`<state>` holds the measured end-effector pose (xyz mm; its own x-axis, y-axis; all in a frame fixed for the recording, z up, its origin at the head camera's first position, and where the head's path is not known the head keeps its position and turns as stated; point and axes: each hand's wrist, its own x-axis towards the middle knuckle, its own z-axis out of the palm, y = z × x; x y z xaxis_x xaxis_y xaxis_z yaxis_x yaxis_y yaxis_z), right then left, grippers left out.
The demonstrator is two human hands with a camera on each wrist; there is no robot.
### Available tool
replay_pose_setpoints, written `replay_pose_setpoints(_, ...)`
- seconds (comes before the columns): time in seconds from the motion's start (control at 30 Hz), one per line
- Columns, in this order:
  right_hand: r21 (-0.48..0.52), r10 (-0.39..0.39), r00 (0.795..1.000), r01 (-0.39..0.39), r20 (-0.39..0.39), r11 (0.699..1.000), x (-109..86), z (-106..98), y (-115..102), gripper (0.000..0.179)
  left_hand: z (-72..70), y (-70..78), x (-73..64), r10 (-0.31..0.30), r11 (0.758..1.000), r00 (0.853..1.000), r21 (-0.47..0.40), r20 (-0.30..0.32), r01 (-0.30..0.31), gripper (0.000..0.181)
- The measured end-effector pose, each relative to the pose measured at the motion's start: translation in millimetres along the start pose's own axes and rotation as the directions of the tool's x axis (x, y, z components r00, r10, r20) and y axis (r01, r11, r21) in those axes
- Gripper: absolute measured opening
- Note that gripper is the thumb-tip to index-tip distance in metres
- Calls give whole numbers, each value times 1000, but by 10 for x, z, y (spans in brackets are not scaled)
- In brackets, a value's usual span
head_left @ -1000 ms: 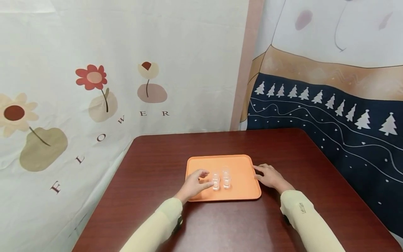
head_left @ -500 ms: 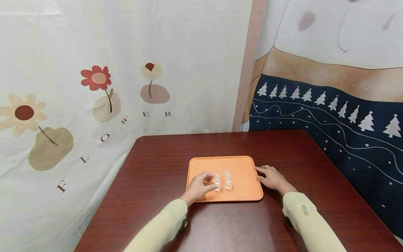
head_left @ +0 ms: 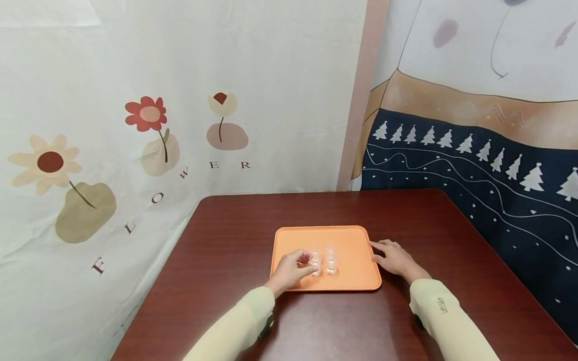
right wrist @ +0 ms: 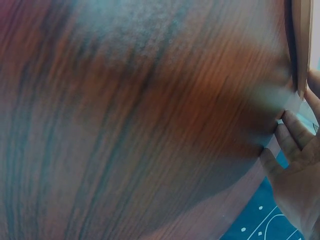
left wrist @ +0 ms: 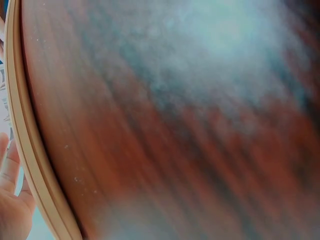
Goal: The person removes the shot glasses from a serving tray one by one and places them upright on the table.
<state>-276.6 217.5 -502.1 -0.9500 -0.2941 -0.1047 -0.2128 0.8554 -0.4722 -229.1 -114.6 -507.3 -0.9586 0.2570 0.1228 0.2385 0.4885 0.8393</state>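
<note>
On the dark red table an orange tray (head_left: pixel 354 276) carries several small clear shot glasses in two short rows. My left hand (head_left: pixel 289 271) reaches over the tray's left front part, thumb in front and index finger behind the front left shot glass (head_left: pixel 317 268), pinching it. Just right of it stands another shot glass (head_left: pixel 331 267). My right hand (head_left: pixel 395 258) rests at the tray's right edge, fingertips touching the rim, fingers extended. In the left wrist view, my left hand (left wrist: pixel 12 200) shows past the tray rim (left wrist: pixel 25 130); its fingertips are cut off.
The table (head_left: pixel 343 321) extends around the tray on all sides. Behind it hang a pale cloth with printed flowers (head_left: pixel 149 114) and a dark blue cloth with white trees (head_left: pixel 465 170).
My left hand has moved right to the front left shot glass, its thumb and index finger drawing in around it. My right hand stays by the tray's edge. The head view has shifted slightly.
</note>
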Motion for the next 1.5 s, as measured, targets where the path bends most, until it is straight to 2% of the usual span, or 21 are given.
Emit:
replay_pose_setpoints(0.4, -8, -24, 1000, 24, -21, 1000, 2, 20, 22, 54, -18, 10, -26, 57, 998, 998, 24, -25, -56, 23)
replay_pose_setpoints(0.7, -9, -27, 999, 27, -25, 1000, 5, 27, 36, 54, -132, -5, -19, 73, 997, 995, 11, -73, -73, 19)
replay_pose_setpoints(0.97, -11, -18, 1000, 18, -14, 1000, 8, 18, 21, 54, -375, -23, 59, 102, 994, 981, 45, -166, -96, 15)
replay_pose_setpoints(1.23, -36, -14, 1000, 14, 5, 999, 5, 4, -6, 54, -663, -61, 157, 54, 999, 965, 14, -258, -52, 17)
replay_pose_setpoints(1.5, -94, -10, 1000, 10, -4, 995, -4, 6, 20, 55, -916, -167, 249, 39, 999, 938, 33, -344, -29, 18)
